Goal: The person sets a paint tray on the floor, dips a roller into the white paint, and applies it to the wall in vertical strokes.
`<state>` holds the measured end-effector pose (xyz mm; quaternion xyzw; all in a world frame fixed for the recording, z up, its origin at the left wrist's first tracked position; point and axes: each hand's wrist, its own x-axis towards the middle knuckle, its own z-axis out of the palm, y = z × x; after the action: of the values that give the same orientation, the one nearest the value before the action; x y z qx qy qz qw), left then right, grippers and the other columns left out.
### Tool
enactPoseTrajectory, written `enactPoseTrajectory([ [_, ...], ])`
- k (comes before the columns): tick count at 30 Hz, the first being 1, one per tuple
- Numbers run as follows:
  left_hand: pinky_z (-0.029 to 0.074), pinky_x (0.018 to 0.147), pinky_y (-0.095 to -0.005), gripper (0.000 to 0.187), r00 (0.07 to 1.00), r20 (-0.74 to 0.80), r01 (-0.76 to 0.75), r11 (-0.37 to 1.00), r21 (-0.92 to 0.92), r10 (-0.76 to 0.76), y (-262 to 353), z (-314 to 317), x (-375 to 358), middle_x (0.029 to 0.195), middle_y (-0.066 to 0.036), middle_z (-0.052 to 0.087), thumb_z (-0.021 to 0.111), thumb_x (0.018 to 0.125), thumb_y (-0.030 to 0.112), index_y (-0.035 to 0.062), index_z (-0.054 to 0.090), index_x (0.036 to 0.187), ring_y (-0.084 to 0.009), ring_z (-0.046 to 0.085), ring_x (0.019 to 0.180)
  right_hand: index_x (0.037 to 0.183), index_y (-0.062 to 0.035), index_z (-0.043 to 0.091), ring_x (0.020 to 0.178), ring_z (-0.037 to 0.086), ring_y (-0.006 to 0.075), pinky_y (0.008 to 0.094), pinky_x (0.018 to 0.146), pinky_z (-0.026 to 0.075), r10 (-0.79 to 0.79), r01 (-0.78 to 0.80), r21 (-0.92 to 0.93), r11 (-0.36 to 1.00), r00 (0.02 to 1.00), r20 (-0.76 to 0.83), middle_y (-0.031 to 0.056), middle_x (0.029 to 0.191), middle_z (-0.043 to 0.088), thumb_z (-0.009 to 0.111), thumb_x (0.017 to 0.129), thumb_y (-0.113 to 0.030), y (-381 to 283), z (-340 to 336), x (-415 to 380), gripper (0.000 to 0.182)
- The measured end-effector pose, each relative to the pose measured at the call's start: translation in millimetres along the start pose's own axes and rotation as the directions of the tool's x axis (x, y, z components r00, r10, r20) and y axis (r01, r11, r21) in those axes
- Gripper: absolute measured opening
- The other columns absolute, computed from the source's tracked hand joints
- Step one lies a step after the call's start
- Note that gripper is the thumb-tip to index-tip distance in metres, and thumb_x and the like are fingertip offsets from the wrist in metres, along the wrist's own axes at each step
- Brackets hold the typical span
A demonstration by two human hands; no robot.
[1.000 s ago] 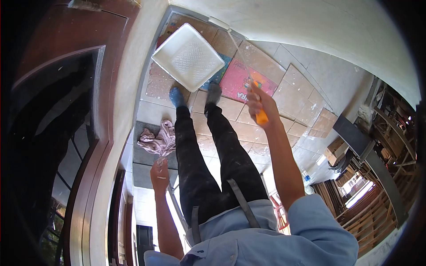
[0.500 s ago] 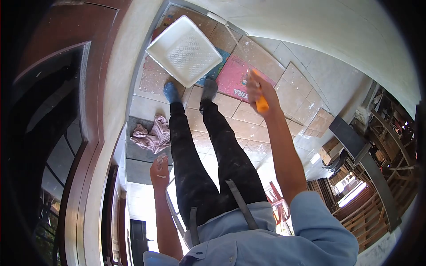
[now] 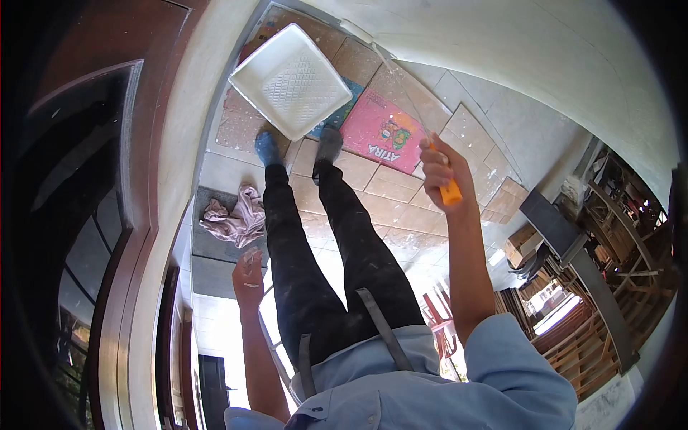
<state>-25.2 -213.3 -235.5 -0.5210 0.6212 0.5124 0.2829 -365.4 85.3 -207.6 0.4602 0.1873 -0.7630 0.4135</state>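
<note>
Right hand point(image 3: 446, 174) wraps the roller's point(image 3: 356, 31) handle point(image 3: 451, 192), seemingly for reach along the floor's point(image 3: 469, 93) edge; left hand point(image 3: 249, 276) half-curled, contents unclear from here.

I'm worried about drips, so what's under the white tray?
Parts of a blue-green sheet and a paint-speckled brown covering show past the lower edges of the white tray. Whatever lies directly beneath is hidden, so I can't tell how far either extends.
</note>
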Motion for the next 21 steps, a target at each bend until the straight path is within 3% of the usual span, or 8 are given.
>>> enactPoseTrajectory([
  [4, 0.048, 0.085, -0.0305, 0.033, 0.999, -0.024, -0.045, 0.999, -0.01, 0.045, -2, -1, -1, 0.101, -0.015, 0.069, 0.057, 0.096, 0.024, -0.0035, 0.064, 0.113, -0.0199, 0.065, 0.095, 0.082, -0.0087, 0.052, 0.045, 0.044, 0.0044, 0.0183, 0.039, 0.04, 0.051, -0.046, -0.103, 0.994, 0.998, 0.042, -0.0038, 0.062, 0.047, 0.05, 0.1, -0.023, -30, -21, 99, 0.023],
  [6, 0.049, 0.087, -0.0309, 0.033, 0.999, -0.031, -0.042, 0.999, 0.002, 0.042, -4, -6, -2, 0.101, -0.014, 0.069, 0.056, 0.097, 0.025, -0.0019, 0.063, 0.115, -0.0197, 0.065, 0.097, 0.081, -0.0089, 0.051, 0.044, 0.044, 0.0041, 0.0178, 0.039, 0.039, 0.016, -0.018, -0.044, 0.999, 0.999, -0.04, -0.0039, 0.062, 0.047, 0.05, 0.1, -0.022, -23, 3, 116, 0.023],
  [11, 0.05, 0.088, -0.0322, 0.035, 1.0, -0.002, -0.016, 0.998, 0.066, 0.016, -6, -16, -1, 0.103, -0.013, 0.068, 0.053, 0.099, 0.028, 0.001, 0.062, 0.119, -0.0199, 0.064, 0.1, 0.086, -0.0065, 0.046, 0.042, 0.043, 0.0035, 0.0182, 0.038, 0.039, -0.04, 0.038, -0.027, 0.999, 0.997, -0.067, -0.0034, 0.062, 0.045, 0.047, 0.102, -0.024, -2, 0, 42, 0.024],
  [12, 0.048, 0.085, -0.03, 0.033, 0.998, -0.049, -0.036, 0.999, 0.018, 0.036, -4, -13, -2, 0.099, -0.015, 0.069, 0.057, 0.096, 0.024, -0.0044, 0.064, 0.112, -0.0196, 0.065, 0.094, 0.087, -0.0062, 0.046, 0.042, 0.044, 0.0037, 0.0183, 0.037, 0.039, -0.039, 0.039, 0.011, 0.999, 0.999, -0.025, -0.0034, 0.062, 0.045, 0.045, 0.102, -0.025, 3, 3, 16, 0.024],
  [16, 0.048, 0.085, -0.0306, 0.032, 0.999, -0.035, -0.018, 1.0, -0.011, 0.017, -1, -7, 1, 0.098, -0.015, 0.069, 0.057, 0.096, 0.023, -0.0042, 0.064, 0.111, -0.02, 0.065, 0.094, 0.087, -0.0065, 0.046, 0.042, 0.043, 0.0033, 0.0183, 0.037, 0.038, -0.036, 0.035, 0.083, 0.996, 0.999, 0.011, -0.0041, 0.062, 0.043, 0.045, 0.103, -0.025, 3, 13, -7, 0.024],
  [19, 0.048, 0.084, -0.0307, 0.032, 0.998, -0.033, -0.061, 0.998, -0.007, 0.061, 9, -3, 1, 0.098, -0.015, 0.069, 0.056, 0.097, 0.023, -0.0039, 0.064, 0.111, -0.0202, 0.065, 0.094, 0.085, -0.007, 0.046, 0.042, 0.043, 0.0026, 0.0181, 0.037, 0.038, -0.016, 0.016, -0.045, 0.999, 1.0, 0.008, -0.0048, 0.061, 0.043, 0.047, 0.102, -0.024, -14, -7, 57, 0.023],
  [21, 0.048, 0.084, -0.0308, 0.031, 0.997, -0.033, -0.073, 0.997, 0.005, 0.073, 12, -3, -1, 0.098, -0.015, 0.069, 0.056, 0.097, 0.023, -0.0039, 0.064, 0.111, -0.0203, 0.065, 0.094, 0.08, -0.0089, 0.046, 0.043, 0.042, 0.0034, 0.0184, 0.038, 0.038, -0.009, 0.008, -0.011, 1.0, 0.998, -0.055, -0.0046, 0.061, 0.042, 0.051, 0.1, -0.021, -20, 0, 93, 0.024],
])
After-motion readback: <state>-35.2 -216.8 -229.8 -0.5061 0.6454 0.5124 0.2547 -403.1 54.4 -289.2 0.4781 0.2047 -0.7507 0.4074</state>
